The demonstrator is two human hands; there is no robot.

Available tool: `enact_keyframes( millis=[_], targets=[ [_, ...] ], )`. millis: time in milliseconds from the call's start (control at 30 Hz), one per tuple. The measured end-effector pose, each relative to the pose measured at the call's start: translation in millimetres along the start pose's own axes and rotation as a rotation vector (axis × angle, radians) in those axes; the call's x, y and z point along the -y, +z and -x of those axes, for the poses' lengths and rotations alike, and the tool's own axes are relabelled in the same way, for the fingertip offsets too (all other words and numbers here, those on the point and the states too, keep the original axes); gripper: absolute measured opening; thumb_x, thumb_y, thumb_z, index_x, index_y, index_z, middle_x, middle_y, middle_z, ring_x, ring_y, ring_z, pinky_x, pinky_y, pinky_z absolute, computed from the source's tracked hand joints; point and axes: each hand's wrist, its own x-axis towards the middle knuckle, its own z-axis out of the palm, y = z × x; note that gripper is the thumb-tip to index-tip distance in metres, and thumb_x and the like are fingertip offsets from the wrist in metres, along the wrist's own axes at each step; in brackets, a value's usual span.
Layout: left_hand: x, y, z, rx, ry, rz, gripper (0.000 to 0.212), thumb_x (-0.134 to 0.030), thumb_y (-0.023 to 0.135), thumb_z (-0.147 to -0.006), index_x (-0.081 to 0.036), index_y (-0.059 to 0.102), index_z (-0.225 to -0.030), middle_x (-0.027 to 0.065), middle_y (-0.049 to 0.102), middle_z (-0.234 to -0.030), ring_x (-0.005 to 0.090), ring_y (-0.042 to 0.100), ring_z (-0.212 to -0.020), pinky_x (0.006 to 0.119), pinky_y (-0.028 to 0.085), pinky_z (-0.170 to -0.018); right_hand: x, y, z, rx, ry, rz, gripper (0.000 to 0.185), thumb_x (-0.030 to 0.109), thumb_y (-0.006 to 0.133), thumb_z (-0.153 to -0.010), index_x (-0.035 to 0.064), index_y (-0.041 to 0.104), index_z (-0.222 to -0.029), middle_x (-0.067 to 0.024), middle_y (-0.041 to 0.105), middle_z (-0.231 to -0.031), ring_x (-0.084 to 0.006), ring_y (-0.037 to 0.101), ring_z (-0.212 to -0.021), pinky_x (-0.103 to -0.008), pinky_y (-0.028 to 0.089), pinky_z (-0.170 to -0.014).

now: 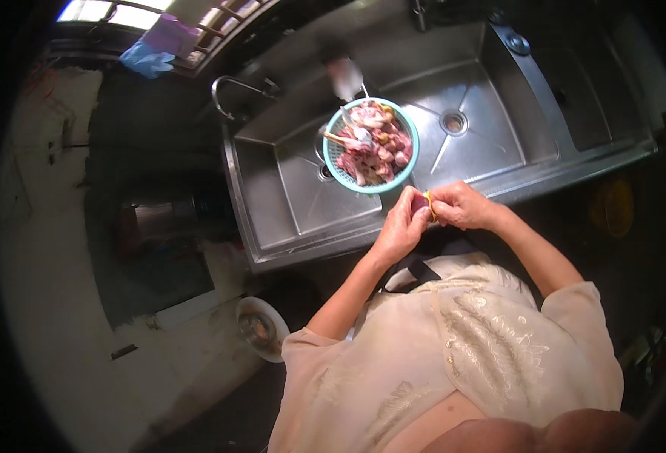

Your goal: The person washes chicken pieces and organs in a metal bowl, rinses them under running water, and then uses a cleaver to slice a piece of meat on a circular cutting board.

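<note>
In front of my body, at the near edge of the sink, my two hands meet. My left hand (402,226) pinches a small dark reddish piece of meat (418,202), mostly covered by the fingers. With bent fingers, my right hand (464,207) grips a thin yellow strip (431,207) at that piece's right side. Just beyond them, a turquoise plastic colander (415,129) sits over the divider between two basins. It is heaped with raw meat pieces (368,147), some with pale bone ends sticking out to the left.
A stainless steel sink has a left basin (293,198) and a larger right basin (480,90). A curved faucet (217,90) rises at the left rear. Blue gloves (147,59) hang by the barred window. At lower left stands a pale round basin (279,334).
</note>
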Motion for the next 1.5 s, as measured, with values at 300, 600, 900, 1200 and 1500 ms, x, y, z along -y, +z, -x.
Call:
enact_keyframes(
  millis=[300,600,900,1200,1500],
  targets=[
    [-37.3,0.6,-4.4,-0.228,0.367,-0.500,0.039,-0.007,0.070,-0.073,-0.002,0.044,-0.102,0.0164,0.055,-0.083,0.0305,0.057,-0.077,0.035,0.046,-0.071,-5.3,0.7,-8.3,-0.098,-0.183,-0.230,0.021,0.011,0.044,-0.093,0.0005,0.055,-0.078,0.0024,0.052,-0.067,-0.0053,0.048,-0.061,-0.0215,0.042,-0.057],
    [-21.8,-16.6,-14.7,-0.139,0.111,0.350,0.031,0.000,0.059,-0.078,-0.001,0.048,-0.106,0.0014,0.054,-0.087,0.0041,0.050,-0.070,0.017,0.042,-0.055,4.6,-1.8,-11.6,-0.322,-0.361,0.064,0.009,0.006,0.055,-0.087,-0.0015,0.060,-0.085,-0.0038,0.058,-0.072,-0.0081,0.053,-0.063,-0.0228,0.044,-0.056],
    [-19.9,-26.4,-6.6,0.048,-0.022,0.715,0.047,-0.008,0.062,-0.074,-0.007,0.043,-0.117,0.0054,0.054,-0.099,0.0088,0.054,-0.077,0.021,0.040,-0.053,6.6,-2.4,-12.7,-0.170,-0.245,-0.311,0.028,0.011,0.058,-0.087,0.0027,0.053,-0.113,-0.0087,0.059,-0.110,-0.0156,0.059,-0.101,-0.0292,0.046,-0.091],
    [-9.1,-27.7,-5.8,0.056,-0.116,0.927,0.049,-0.009,0.061,-0.076,-0.006,0.041,-0.120,0.0067,0.054,-0.104,0.0103,0.055,-0.075,0.021,0.044,-0.053,-5.8,3.6,-16.8,-0.139,-0.104,-0.643,0.027,0.011,0.058,-0.088,-0.0009,0.056,-0.112,-0.0079,0.061,-0.104,-0.0129,0.060,-0.094,-0.0255,0.049,-0.085],
    [25.8,-22.9,6.8,0.059,-0.212,0.975,0.042,-0.004,0.060,-0.076,-0.007,0.040,-0.113,0.0078,0.053,-0.095,0.0095,0.049,-0.062,0.023,0.043,-0.048,-21.7,10.6,-21.5,-0.127,-0.045,-0.499,0.035,0.013,0.058,-0.086,0.0001,0.051,-0.118,-0.0088,0.059,-0.104,-0.0120,0.058,-0.095,-0.0246,0.047,-0.085]
  ],
)
